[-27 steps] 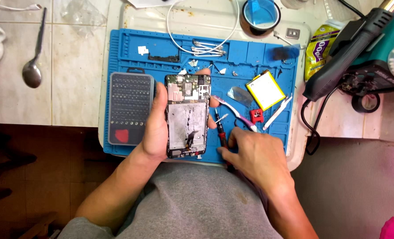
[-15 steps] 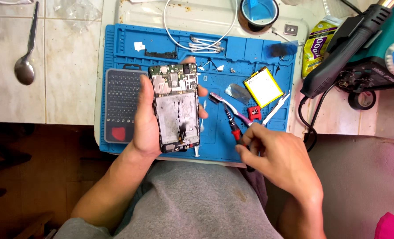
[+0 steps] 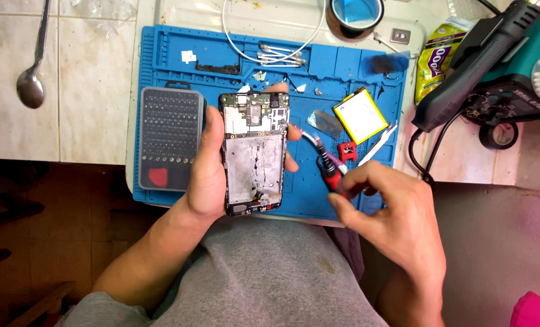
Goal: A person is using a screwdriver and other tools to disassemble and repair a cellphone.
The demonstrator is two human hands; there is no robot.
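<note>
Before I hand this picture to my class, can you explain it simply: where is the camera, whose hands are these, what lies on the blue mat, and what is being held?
The single view comes from a camera worn on the person's head, looking down at their own two bare hands; no machine is involved. The left hand holds an opened phone with its back removed, so the circuit board and metal frame show. The right hand grips a small red and black tool, apparently a precision screwdriver, beside the phone. Under them lies a blue repair mat on a tiled counter. On the mat are a grey case of screwdriver bits, a flat yellow-edged battery and white tweezers. Off the mat sit a spoon, a roll of tape and a black hot-air tool.
</note>
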